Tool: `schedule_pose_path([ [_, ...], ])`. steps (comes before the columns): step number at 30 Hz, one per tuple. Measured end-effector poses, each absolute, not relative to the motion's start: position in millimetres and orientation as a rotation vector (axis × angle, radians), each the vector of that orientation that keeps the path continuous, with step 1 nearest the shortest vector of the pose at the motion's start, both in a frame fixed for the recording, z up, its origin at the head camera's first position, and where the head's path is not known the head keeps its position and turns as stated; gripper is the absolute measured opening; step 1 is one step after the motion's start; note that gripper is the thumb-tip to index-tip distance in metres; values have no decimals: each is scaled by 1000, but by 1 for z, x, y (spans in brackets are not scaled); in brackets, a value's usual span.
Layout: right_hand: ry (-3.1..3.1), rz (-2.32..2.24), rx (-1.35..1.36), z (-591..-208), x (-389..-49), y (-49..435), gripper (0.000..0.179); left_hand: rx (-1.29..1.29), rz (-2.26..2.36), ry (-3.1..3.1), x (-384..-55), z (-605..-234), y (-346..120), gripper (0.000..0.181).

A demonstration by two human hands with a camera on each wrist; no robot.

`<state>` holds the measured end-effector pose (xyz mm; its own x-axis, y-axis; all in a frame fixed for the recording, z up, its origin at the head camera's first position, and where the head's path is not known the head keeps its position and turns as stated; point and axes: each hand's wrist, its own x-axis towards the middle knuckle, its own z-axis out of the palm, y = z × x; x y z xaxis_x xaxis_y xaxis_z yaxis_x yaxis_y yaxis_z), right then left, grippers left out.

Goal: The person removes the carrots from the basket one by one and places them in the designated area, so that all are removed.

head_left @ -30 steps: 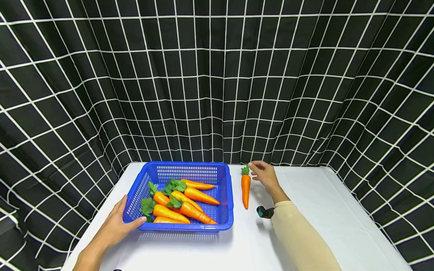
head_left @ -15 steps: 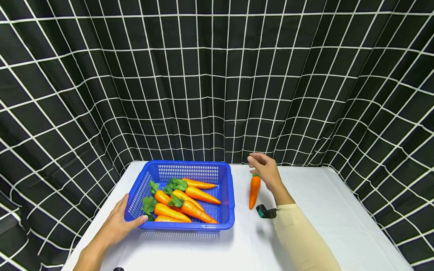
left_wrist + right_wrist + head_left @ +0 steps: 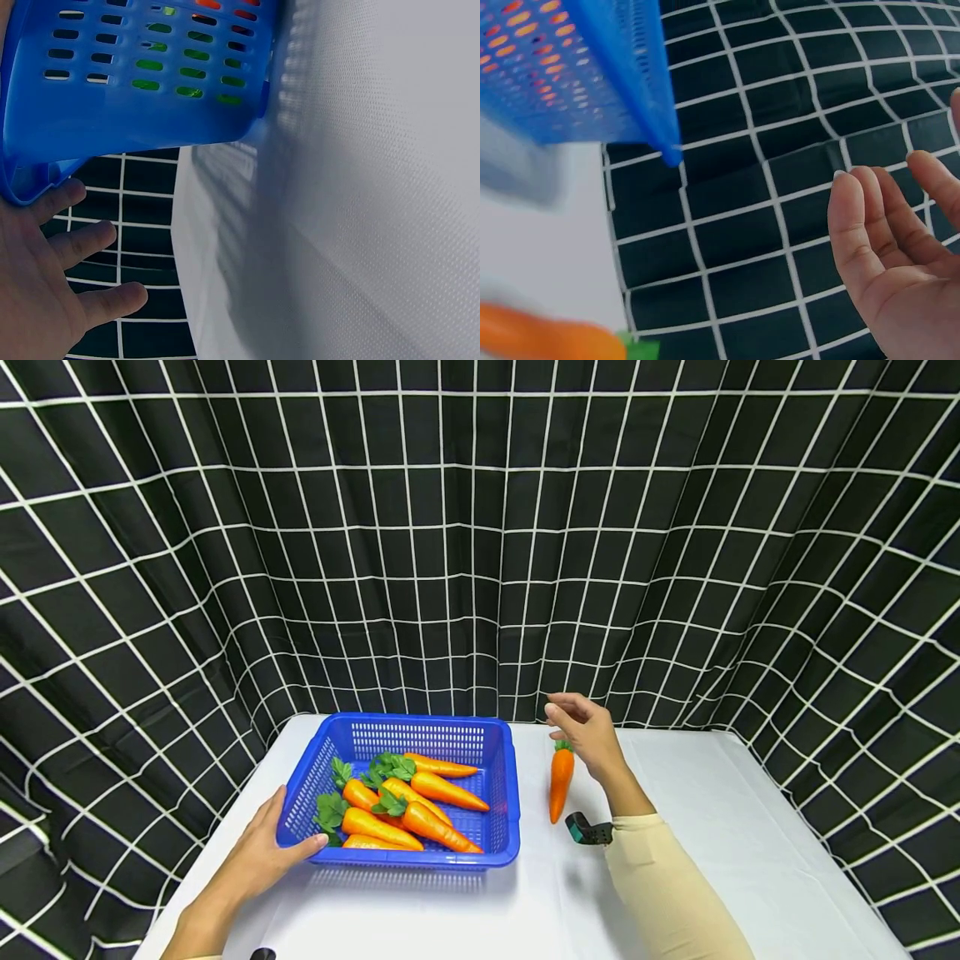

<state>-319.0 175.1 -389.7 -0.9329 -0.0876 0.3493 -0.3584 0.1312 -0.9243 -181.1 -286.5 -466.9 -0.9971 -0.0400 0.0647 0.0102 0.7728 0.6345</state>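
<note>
A blue plastic basket (image 3: 420,857) holds several orange carrots (image 3: 442,827) with green leafy tops. My left hand (image 3: 258,852) touches its near left corner, thumb along the front rim and fingers along the left side. In the left wrist view, three fingers of the left hand (image 3: 67,277) spread out nearly straight below the basket's edge. A single carrot (image 3: 561,785) lies on the white table right of the basket, leaves toward the back. Over its leafy end is my right hand (image 3: 590,739). The right wrist view shows that hand (image 3: 900,255) empty, fingers loosely bent, apart from the carrot (image 3: 547,334).
The white-covered table (image 3: 720,827) extends to the right of the carrot. A black curtain with a white grid (image 3: 480,568) surrounds the table at the back and sides. A dark wrist device (image 3: 588,829) sits at the right sleeve.
The single carrot has shifted slightly right, away from the basket. My right hand has risen from beside its leaves to over them. The left hand stays at the basket's corner.
</note>
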Motion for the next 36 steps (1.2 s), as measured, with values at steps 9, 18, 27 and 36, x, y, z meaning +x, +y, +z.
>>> schedule_pose_path([
  [9, -2118, 1919, 590, -364, -307, 160, 31, 21, -1040, -2885, -181, -466, -286, 116],
  [18, -2033, 1895, 747, -352, -300, 142, 29, -4, -1039, -2871, -180, -467, -286, 115],
  [27, -1938, 1942, 858, -344, -301, 122, 30, 8, -1060, -2868, -182, -466, -286, 115],
  [36, -1908, 1968, 937, -345, -304, 100, 31, 19, -1050, -2882, -181, -467, -286, 116],
])
